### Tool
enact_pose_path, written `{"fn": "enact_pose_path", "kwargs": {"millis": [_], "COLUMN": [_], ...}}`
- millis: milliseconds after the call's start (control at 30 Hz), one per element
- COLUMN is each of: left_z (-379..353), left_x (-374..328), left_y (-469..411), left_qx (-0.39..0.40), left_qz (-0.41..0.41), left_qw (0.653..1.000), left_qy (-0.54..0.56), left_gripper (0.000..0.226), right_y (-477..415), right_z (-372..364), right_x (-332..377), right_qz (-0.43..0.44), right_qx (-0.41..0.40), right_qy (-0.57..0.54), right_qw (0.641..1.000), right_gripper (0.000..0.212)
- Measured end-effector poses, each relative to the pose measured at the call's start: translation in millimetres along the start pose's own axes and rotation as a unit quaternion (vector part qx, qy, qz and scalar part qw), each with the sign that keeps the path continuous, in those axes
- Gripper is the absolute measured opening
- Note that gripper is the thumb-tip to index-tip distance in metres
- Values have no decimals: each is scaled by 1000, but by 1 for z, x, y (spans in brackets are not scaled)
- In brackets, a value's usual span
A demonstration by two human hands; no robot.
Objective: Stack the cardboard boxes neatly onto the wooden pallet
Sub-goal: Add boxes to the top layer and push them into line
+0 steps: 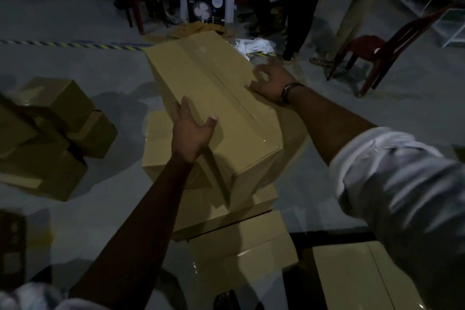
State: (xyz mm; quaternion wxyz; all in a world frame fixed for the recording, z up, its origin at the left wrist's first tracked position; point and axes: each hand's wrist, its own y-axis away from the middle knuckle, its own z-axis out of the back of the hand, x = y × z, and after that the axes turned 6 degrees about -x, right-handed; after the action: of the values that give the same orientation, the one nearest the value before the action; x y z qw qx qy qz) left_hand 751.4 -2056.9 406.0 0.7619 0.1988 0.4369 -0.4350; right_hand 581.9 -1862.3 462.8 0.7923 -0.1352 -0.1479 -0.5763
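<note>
Grey concrete floor (75,63), smooth and dimly lit, with a yellow-and-black striped tape line (75,44) running across it. Beyond the line stand a red plastic chair (377,58) and a black fan carton (206,6), with people's legs around them.

At centre a long cardboard box (214,78), plain tan and rectangular, lies skewed on top of a pile of lower boxes (239,241). Glossy clear tape (241,108) runs the length of its top seam. The lower boxes are the same tan board, and some carry shiny film or tape.

The left hand (191,131) is on the box's near left edge. Its fingers (180,108) lie straight along the side, and the thumb is spread onto the top face. The right hand (271,80), with a dark wristband (286,93), is at the far right edge, its fingers (260,73) curled over that edge. A pale rolled sleeve (390,184) covers the right upper arm.

A loose heap of smaller boxes (50,133) sits on the floor to the left. One flat box (352,277) lies at lower right. I cannot make out a pallet in this light.
</note>
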Motion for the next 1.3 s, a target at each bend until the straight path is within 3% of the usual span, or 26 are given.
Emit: {"fn": "enact_pose_path", "kwargs": {"millis": [167,500,833,1300], "left_z": [2,-12,-46,-61], "left_x": [-11,-37,-58,-65], "left_y": [-12,61,254,551], "left_qx": [18,53,111,217], "left_qz": [8,-28,-73,-123], "left_qw": [1000,996,984,944], "left_qy": [-16,-70,-115,-216], "left_gripper": [96,113,110,110], "right_y": [13,130,341,664], "right_z": [-17,-12,-4,3], "right_x": [-4,-42,-126,-213], "right_qz": [-8,-6,-57,-144], "right_qx": [-4,-89,-130,-116], "right_qy": [-52,6,27,-3], "right_qw": [999,996,990,983], "right_gripper": [80,91,92,89]}}
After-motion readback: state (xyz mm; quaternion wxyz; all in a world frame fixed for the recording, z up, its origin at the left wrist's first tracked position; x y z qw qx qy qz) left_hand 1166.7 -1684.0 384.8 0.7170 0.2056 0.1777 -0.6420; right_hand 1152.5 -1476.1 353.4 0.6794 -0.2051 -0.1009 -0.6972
